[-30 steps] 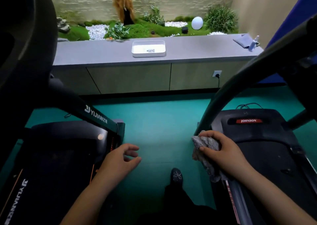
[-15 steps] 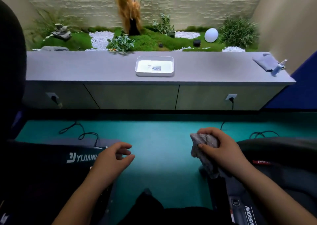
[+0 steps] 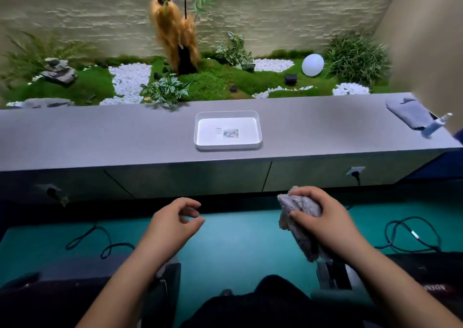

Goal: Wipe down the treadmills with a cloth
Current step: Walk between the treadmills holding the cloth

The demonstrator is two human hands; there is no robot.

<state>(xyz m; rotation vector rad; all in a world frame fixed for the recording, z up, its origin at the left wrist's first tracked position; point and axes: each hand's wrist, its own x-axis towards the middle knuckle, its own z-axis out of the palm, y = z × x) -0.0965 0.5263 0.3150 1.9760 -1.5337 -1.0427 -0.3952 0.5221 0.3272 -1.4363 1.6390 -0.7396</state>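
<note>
A teal floor [image 3: 233,242] runs up to a long grey worktop [image 3: 100,137] that carries a white tray [image 3: 259,127], with a planted rock garden behind it. The right grip [image 3: 328,220] is curled round a bunched grey cloth [image 3: 302,240], whose lower end hangs near the front of the right treadmill [image 3: 413,265]. The left grip [image 3: 175,222] is loosely curled and holds nothing, above the front corner of the left treadmill [image 3: 75,272].
</note>
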